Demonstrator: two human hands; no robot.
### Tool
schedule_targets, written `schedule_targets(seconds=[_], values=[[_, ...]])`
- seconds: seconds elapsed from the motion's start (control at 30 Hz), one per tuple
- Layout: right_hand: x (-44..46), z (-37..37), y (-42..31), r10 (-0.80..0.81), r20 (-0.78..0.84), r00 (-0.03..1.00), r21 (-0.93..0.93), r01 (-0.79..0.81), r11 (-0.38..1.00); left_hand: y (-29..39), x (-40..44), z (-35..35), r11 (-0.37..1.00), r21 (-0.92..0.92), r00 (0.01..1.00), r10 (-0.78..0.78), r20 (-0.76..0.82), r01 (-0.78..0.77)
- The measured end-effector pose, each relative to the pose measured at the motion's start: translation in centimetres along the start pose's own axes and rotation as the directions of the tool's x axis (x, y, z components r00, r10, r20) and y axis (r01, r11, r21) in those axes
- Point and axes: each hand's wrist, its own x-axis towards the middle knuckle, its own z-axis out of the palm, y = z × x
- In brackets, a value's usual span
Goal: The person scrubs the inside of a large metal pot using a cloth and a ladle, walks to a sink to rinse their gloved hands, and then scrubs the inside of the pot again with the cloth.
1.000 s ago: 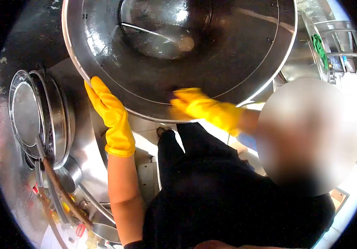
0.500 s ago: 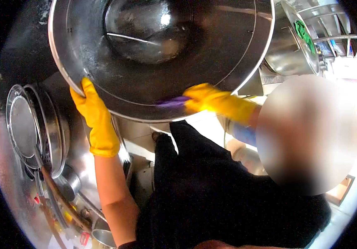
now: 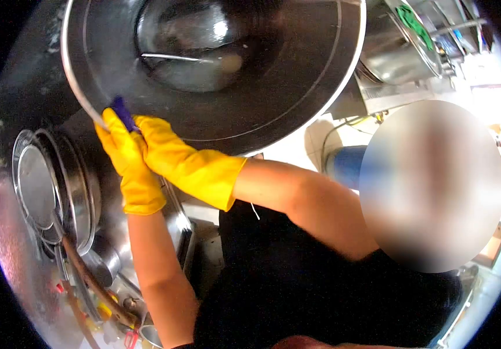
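The right hand [image 3: 172, 152] has swung round the big pot [image 3: 274, 119] since half a second ago, from about five o'clock on its rim to seven, and now it's pressed up beside the left hand [image 3: 127, 157]. From where I'm standing, the pot fills the twelve o'clock side, its mouth tipped toward the person and its dark inside open to view. Both hands wear yellow rubber gloves. The left is clamped on the rim near half past seven, with a digit hooked over the edge; the right is closed on a purple scrubbing pad [image 3: 121, 113], which pokes out between the two gloves against the inner wall. The exact curl of the right fingers is hidden from me. Down in the pot's bottom lies a thin metal rod [image 3: 172, 57]. Over at nine o'clock, a round strainer [image 3: 36, 185] leans with stacked metal pans, and a wooden handle [image 3: 82, 264] slants down toward eight. At one o'clock a green cloth [image 3: 414, 26] hangs on another steel pot [image 3: 399, 59]. Any print on the small clutter around seven is too tiny to read.
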Motion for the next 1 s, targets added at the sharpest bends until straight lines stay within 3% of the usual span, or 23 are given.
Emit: schedule_targets(seconds=[0.07, 0.1, 0.13, 0.17, 0.27, 0.3, 0.33, 0.4, 0.47, 0.57, 0.6, 0.67, 0.7, 0.73, 0.77, 0.83, 0.9, 0.93, 1.0], values=[[-1.6, -1.8, 1.7, -0.107, 0.125, 0.986, -0.25, 0.136, 0.959, 1.3, -0.7, 1.4, 0.999, -0.003, 0.991, 0.049, -0.124, -0.05], [-2.9, -4.8, 1.1, -0.03, 0.254, 0.967, -0.32, 0.113, 0.941, 0.2, -0.1, 1.4, 0.99, 0.044, 0.979, 0.137, -0.148, -0.132], [-4.9, -7.6, 2.3, -0.113, 0.295, 0.949, -0.464, 0.246, 0.851, -0.1, 0.0, 1.6, 0.977, 0.078, 0.964, 0.211, -0.161, -0.2], [-5.7, -11.1, 2.0, 0.095, 0.445, 0.891, -0.578, 0.205, 0.79, -0.3, 0.3, 1.6, 0.973, 0.073, 0.96, 0.228, -0.16, -0.219], [-5.9, -22.5, 4.4, 0.294, 0.59, 0.752, -0.708, 0.308, 0.636, -0.6, 0.6, 1.6, 0.976, 0.075, 0.961, 0.215, -0.172, -0.204], [-4.6, -26.3, 4.6, 0.464, 0.576, 0.673, -0.784, 0.295, 0.545, -0.8, 0.6, 1.5, 0.979, 0.078, 0.964, 0.198, -0.177, -0.187], [-2.9, -29.4, 2.9, 0.51, 0.506, 0.696, -0.848, 0.294, 0.441, -1.0, 0.7, 1.5, 0.981, 0.078, 0.964, 0.19, -0.186, -0.179], [1.8, -34.9, 0.6, 0.615, 0.449, 0.648, -0.869, 0.476, 0.134, -1.2, 0.8, 1.5, 0.983, 0.082, 0.963, 0.179, -0.2, -0.165], [5.4, -40.6, 3.7, 0.469, 0.364, 0.805, -0.899, 0.435, -0.049, -1.2, 1.0, 1.5, 0.978, 0.102, 0.959, 0.201, -0.201, -0.183], [4.3, -38.3, 4.9, 0.626, 0.139, 0.768, -0.935, 0.31, -0.173, -1.3, 0.8, 1.3, 0.968, 0.138, 0.943, 0.236, -0.235, -0.208], [1.9, -37.5, 7.3, 0.486, 0.417, 0.768, -0.835, 0.535, -0.13, -1.3, 0.9, 1.5, 0.965, 0.143, 0.935, 0.25, -0.251, -0.22], [-1.3, -29.4, 3.7, 0.579, 0.296, 0.76, -0.951, 0.182, 0.249, -1.4, 1.1, 1.7, 0.956, 0.145, 0.924, 0.284, -0.257, -0.253], [-3.6, -26.2, 5.6, 0.404, 0.391, 0.827, -0.874, 0.196, 0.445, -1.4, 1.1, 1.7, 0.951, 0.149, 0.917, 0.303, -0.258, -0.272], [-3.2, -21.5, 5.1, 0.562, 0.502, 0.657, -0.84, 0.216, 0.498, -1.7, 1.3, 1.7, 0.944, 0.163, 0.91, 0.321, -0.264, -0.286], [-3.4, -17.2, 7.1, 0.591, 0.513, 0.623, -0.775, 0.04, 0.63, -2.2, 1.6, 1.7, 0.938, 0.177, 0.901, 0.338, -0.273, -0.299], [-2.5, -9.4, 4.8, 0.424, 0.377, 0.824, -0.625, -0.112, 0.773, -2.6, 1.8, 1.5, 0.933, 0.197, 0.894, 0.348, -0.283, -0.301], [-1.2, -3.2, 3.9, 0.141, 0.198, 0.97, -0.352, -0.064, 0.934, -2.8, 2.1, 1.2, 0.937, 0.211, 0.899, 0.332, -0.285, -0.279], [-0.8, -2.8, 4.0, 0.104, 0.18, 0.978, -0.255, -0.056, 0.965, -3.0, 2.2, 1.2, 0.93, 0.222, 0.893, 0.35, -0.284, -0.294], [-2.1, -6.8, 3.9, 0.227, 0.285, 0.931, -0.336, -0.124, 0.933, -2.9, 1.9, 1.0, 0.914, 0.259, 0.887, 0.378, -0.264, -0.312]])
